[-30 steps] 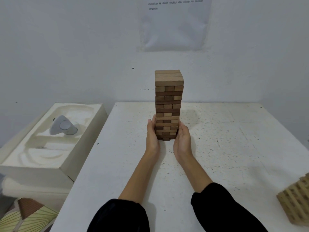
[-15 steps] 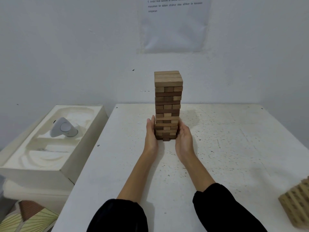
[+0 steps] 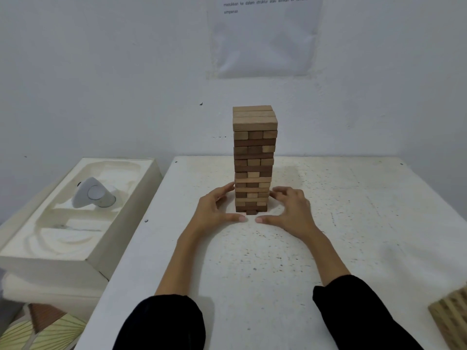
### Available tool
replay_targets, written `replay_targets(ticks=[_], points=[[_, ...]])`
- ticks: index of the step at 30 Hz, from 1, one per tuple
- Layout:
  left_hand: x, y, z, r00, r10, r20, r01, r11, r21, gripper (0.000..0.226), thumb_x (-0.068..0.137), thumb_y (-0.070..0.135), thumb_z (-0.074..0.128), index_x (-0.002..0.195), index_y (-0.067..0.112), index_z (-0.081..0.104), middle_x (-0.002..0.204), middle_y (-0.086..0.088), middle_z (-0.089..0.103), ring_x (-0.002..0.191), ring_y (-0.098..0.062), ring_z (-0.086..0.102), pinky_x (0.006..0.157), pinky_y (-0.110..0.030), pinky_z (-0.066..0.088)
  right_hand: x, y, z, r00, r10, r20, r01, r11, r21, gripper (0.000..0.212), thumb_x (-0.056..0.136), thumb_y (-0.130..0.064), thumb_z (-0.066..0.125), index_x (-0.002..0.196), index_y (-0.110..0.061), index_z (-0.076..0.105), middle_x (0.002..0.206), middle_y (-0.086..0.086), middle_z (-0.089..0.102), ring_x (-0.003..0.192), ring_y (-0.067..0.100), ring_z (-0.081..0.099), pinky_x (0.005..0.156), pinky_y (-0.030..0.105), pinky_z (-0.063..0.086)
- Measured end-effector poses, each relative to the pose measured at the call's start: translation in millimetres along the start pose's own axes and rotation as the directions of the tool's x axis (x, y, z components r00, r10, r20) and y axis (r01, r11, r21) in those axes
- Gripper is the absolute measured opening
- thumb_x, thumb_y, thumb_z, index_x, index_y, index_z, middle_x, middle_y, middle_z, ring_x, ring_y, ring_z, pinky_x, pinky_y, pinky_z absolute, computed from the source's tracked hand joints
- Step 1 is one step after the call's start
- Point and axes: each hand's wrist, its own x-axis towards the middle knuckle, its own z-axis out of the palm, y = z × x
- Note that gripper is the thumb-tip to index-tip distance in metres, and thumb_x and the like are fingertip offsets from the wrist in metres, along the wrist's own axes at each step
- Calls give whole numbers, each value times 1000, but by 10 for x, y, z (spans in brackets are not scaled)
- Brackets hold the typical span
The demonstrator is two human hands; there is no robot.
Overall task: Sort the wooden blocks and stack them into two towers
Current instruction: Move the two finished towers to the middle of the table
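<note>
A tall tower of mixed light and dark wooden blocks (image 3: 254, 157) stands upright near the back middle of the white table (image 3: 353, 223). My left hand (image 3: 217, 210) curves around its base on the left, fingers spread, fingertips near the lower layers. My right hand (image 3: 290, 210) mirrors it on the right side. Both thumbs point inward in front of the tower's foot, close to each other but apart. Neither hand holds a block. One dark block sticks out a little at the bottom front.
A second stack of light wooden blocks (image 3: 452, 317) lies tilted at the table's right front edge, partly cut off. Left of the table, a white moulded tray (image 3: 50, 236) holds a grey-white controller (image 3: 92, 195). A paper sheet (image 3: 265, 36) hangs on the wall.
Both hands were pressed flat against the tower's lower sides; now they have pulled back slightly and opened, fingers spread and thumbs swung in front of the base. The tower stands unmoved.
</note>
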Motion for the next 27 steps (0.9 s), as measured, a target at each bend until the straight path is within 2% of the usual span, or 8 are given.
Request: replay_targets(ticks=[4,7,10,13,16,19,24,27], points=[[7,29,58,997,67,-31,-63,992,109,78,59,13,89,130,16,56,119,6,61,103,11,54,80,0,39,35,-20,32,1000,-25,-9,25,1000,-12,91,63,-61,74,141,-31,38,144,-5,40,133,17,27,108,38,20],[40,33,69,998,64,-18,-61,986,156,93,55,31,90,137,18,48,126,6,60,114,-4,54,91,-9,41,66,-32,37,999,-35,22,33,997,70,111,51,-70,71,146,-32,27,148,-2,37,135,19,26,108,41,21],[75,44,69,997,77,8,-77,975,209,101,49,48,85,138,24,45,123,11,62,114,-3,54,96,-19,44,108,-39,37,998,-38,57,36,998,42,112,46,-73,66,144,-30,32,149,-4,36,136,18,25,109,41,19],[107,85,79,993,116,32,-120,974,192,87,53,33,87,132,25,50,108,22,64,104,7,56,85,-8,42,153,-38,25,997,-22,69,21,1000,19,97,57,-60,80,140,-31,40,146,-7,37,134,18,26,108,39,19],[139,90,78,990,127,53,-134,979,153,80,58,14,89,128,21,51,99,28,63,97,14,56,78,-2,40,205,-30,-16,997,10,71,-16,997,79,89,55,-51,84,134,-31,47,141,-9,39,131,17,26,106,37,18],[161,81,63,991,114,69,-122,984,129,87,55,21,89,132,21,49,105,22,64,102,9,57,83,-7,43,227,-24,-19,997,23,75,-31,994,108,90,53,-49,86,133,-30,48,140,-9,39,131,17,24,105,37,17],[187,21,61,996,59,72,-68,989,134,104,49,39,87,141,22,39,123,10,61,117,-7,53,98,-30,46,207,-47,-17,997,2,78,-8,997,79,89,57,-49,84,135,-31,46,142,-9,39,131,18,24,104,36,18],[170,11,-14,994,28,105,-46,985,168,112,52,35,91,145,25,31,134,8,53,121,-9,49,98,-26,44,165,-41,-53,996,-6,84,-1,997,79,96,59,-48,84,141,-29,38,134,-11,45,128,18,30,104,36,21]])
